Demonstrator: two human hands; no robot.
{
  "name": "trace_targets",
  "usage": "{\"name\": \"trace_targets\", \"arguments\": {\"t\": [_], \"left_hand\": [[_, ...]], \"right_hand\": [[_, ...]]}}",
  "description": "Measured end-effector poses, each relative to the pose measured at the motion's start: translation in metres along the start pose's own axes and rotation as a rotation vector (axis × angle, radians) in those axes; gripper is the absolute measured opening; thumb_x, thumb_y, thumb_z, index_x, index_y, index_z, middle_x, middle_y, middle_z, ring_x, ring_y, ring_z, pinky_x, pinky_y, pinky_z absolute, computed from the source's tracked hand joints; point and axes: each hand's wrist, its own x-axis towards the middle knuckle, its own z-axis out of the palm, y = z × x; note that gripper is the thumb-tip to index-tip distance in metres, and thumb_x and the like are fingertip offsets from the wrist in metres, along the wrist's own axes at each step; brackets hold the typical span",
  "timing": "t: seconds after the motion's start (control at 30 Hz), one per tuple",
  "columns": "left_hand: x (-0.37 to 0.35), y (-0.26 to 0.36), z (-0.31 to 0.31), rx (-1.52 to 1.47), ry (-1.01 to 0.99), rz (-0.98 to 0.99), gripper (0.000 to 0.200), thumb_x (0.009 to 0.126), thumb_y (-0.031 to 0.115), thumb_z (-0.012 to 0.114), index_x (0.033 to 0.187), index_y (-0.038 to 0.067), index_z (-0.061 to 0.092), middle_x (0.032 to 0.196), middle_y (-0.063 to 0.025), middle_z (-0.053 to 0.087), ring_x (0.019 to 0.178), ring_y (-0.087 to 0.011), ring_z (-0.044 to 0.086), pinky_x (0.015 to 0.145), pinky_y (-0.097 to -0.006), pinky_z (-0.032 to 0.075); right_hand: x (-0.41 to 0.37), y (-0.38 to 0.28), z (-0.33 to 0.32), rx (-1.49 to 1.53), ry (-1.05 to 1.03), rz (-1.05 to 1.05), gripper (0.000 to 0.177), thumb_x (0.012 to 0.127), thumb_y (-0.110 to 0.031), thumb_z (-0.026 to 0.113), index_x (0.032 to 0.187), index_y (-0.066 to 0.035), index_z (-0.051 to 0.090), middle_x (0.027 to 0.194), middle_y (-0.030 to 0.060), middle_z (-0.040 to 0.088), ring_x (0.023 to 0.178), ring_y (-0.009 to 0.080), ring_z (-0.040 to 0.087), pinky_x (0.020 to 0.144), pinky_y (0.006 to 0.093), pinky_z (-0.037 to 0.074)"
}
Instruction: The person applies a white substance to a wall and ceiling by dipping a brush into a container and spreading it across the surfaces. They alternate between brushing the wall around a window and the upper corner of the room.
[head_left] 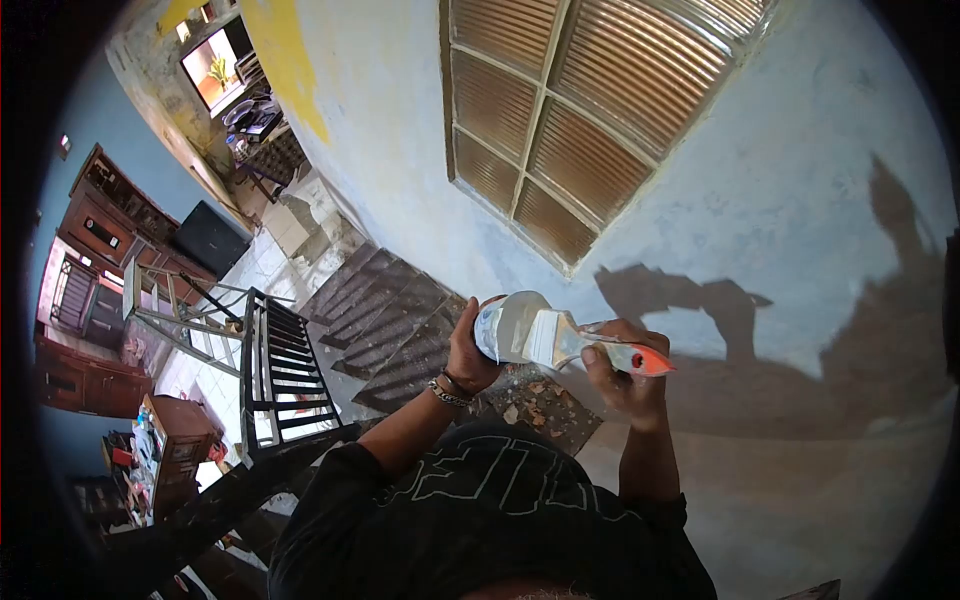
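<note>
My left hand (470,352) is wrapped round a small paint tub (488,330), which is tilted, with whitish-grey paint showing at its mouth. A wide paintbrush (590,347) with a pale handle and an orange end is gripped in my right hand (628,385), fingers closed round the handle. The brush's white head points left and overlaps the tub's mouth in this view. Both hands are in front of my chest, close to the painted wall (720,300), where their shadow falls.
A window with ribbed panes (560,110) is set in the wall. Dark stairs (385,310) with debris (540,405) lie below. A black railing (290,370) stands to the left, with a ladder (190,320) beyond it. Farther left are a wooden cabinet (180,450) and doors.
</note>
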Motion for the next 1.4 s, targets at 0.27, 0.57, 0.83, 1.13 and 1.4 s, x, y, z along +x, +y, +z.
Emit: {"name": "trace_targets", "arguments": {"t": [0.27, 0.57, 0.83, 1.13, 1.4], "left_hand": [[-0.006, -0.018, 0.023, 0.044, -0.001, 0.072, 0.055, 0.100, 0.049, 0.036, 0.126, 0.003, 0.052, 0.123, -0.0145, 0.061, 0.113, -0.0283, 0.059, 0.098, -0.0419, 0.046], [-0.004, -0.022, 0.021, -0.073, 0.014, 0.030, 0.053, 0.100, 0.047, 0.036, 0.127, 0.004, 0.052, 0.122, -0.0127, 0.062, 0.112, -0.0277, 0.059, 0.098, -0.0436, 0.046], [-0.001, -0.022, 0.016, -0.066, -0.058, 0.066, 0.053, 0.100, 0.049, 0.037, 0.126, 0.006, 0.054, 0.121, -0.0103, 0.063, 0.111, -0.0265, 0.060, 0.096, -0.0444, 0.047], [-0.007, -0.023, 0.022, -0.035, -0.018, 0.008, 0.054, 0.100, 0.050, 0.035, 0.129, 0.007, 0.053, 0.123, -0.0100, 0.061, 0.113, -0.0271, 0.059, 0.096, -0.0467, 0.047], [-0.008, -0.022, 0.015, -0.006, 0.002, 0.039, 0.056, 0.098, 0.053, 0.039, 0.130, 0.009, 0.052, 0.123, -0.0095, 0.061, 0.112, -0.0276, 0.060, 0.093, -0.0489, 0.051]], "right_hand": [[-0.001, 0.023, 0.006, 0.008, -0.144, 0.124, 0.010, 0.081, -0.009, 0.068, 0.084, 0.000, 0.063, 0.064, 0.0088, 0.063, 0.053, 0.0111, 0.059, 0.051, 0.0266, 0.046], [-0.016, 0.033, -0.014, 0.213, 0.002, 0.345, 0.016, 0.087, -0.013, 0.065, 0.090, 0.002, 0.065, 0.068, 0.0039, 0.064, 0.059, 0.0074, 0.058, 0.055, 0.0244, 0.046], [-0.045, 0.031, -0.035, 0.259, 0.045, 0.384, 0.024, 0.089, -0.018, 0.067, 0.099, 0.004, 0.064, 0.068, 0.0046, 0.062, 0.057, 0.0086, 0.057, 0.052, 0.0239, 0.046], [-0.059, 0.009, -0.045, 0.366, 0.277, 0.397, 0.016, 0.090, -0.012, 0.066, 0.094, 0.001, 0.059, 0.067, 0.0046, 0.059, 0.055, 0.0096, 0.056, 0.051, 0.0241, 0.046], [-0.050, 0.002, -0.060, -0.055, -0.040, 0.085, 0.017, 0.075, 0.003, 0.066, 0.092, 0.003, 0.066, 0.075, 0.0123, 0.065, 0.067, 0.0224, 0.065, 0.061, 0.0292, 0.050]]}}
